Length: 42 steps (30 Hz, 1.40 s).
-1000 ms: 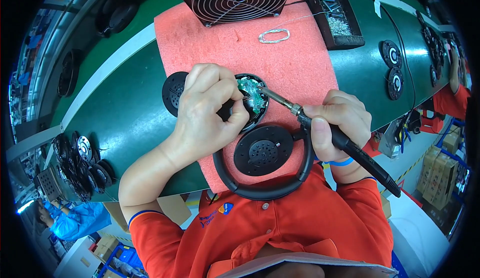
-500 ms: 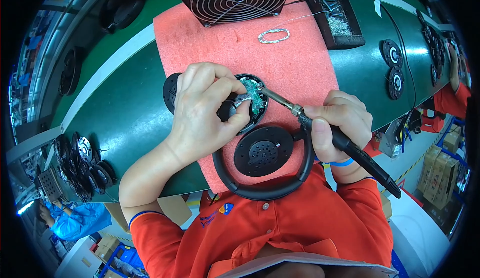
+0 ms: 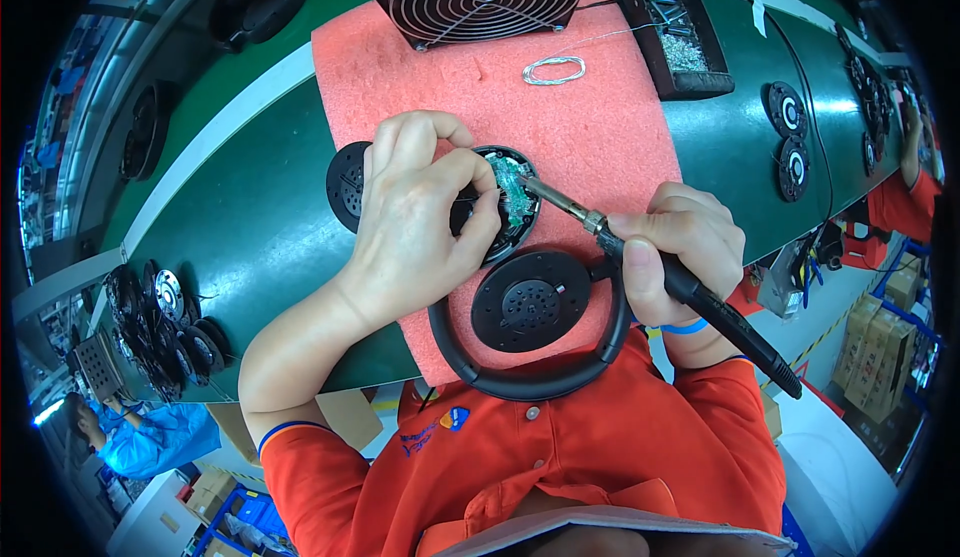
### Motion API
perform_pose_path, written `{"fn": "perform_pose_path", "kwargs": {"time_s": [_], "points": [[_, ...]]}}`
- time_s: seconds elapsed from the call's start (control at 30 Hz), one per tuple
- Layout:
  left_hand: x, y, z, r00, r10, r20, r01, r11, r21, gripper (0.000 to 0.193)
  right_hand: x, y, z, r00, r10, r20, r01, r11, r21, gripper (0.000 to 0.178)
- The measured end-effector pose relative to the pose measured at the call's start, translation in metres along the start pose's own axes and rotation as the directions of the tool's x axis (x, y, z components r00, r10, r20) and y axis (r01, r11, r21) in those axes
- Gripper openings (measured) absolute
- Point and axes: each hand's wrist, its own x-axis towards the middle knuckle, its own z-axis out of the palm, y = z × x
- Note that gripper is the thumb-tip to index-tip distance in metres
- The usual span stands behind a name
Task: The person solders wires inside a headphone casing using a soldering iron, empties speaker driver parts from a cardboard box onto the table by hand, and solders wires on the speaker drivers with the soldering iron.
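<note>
My right hand [image 3: 682, 252] grips a soldering iron [image 3: 712, 309] with a black handle. Its metal tip reaches the edge of a green circuit board [image 3: 513, 195] inside a round black headphone ear cup. My left hand [image 3: 420, 212] covers the cup's left side, thumb and forefinger pinched together beside the board; what lies between them is too small to make out. A second ear cup [image 3: 530, 302], with a perforated disc, lies nearer to me, joined to the curved black headband [image 3: 530, 385]. Partly behind my left hand is a round black perforated speaker plate [image 3: 346, 187].
A pink foam mat [image 3: 590, 127] lies under the work on the green table [image 3: 270, 227]. Beyond are a fan with a wire guard [image 3: 485, 2], a coil of solder wire [image 3: 553, 71] and a black tray [image 3: 700, 84]. Speaker discs [image 3: 792, 167] lie right, more [image 3: 170, 297] left.
My left fingers have drawn slightly back and closed tighter, uncovering more of the board's left part. The soldering iron stays at nearly the same spot on the board.
</note>
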Motion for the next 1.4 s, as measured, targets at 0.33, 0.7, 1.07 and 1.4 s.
{"fn": "perform_pose_path", "kwargs": {"time_s": [0.33, 0.7, 1.07, 1.4], "points": [[0.002, 0.0, 0.0, 1.0, 0.001, 0.004, -0.001, 1.0, 0.0, 0.009, -0.001, -0.001, 0.007, 0.999, 0.006, 0.052, -0.007, 1.0, 0.024, 0.008], [0.004, 0.0, 0.0, 1.0, -0.023, 0.018, 0.023, 1.0, -0.004, 0.01, 0.0, -0.001, 0.01, 0.998, 0.007, 0.057, -0.008, 1.0, 0.016, 0.009], [0.005, 0.0, 0.001, 0.999, -0.032, 0.014, 0.033, 0.999, -0.007, 0.01, 0.0, 0.0, 0.01, 0.998, -0.001, 0.058, 0.001, 1.0, 0.004, 0.008], [0.005, -0.002, 0.003, 1.0, -0.004, -0.031, 0.004, 1.0, -0.016, 0.01, -0.002, 0.0, 0.005, 1.0, -0.012, 0.008, 0.012, 1.0, 0.004, 0.008]]}}
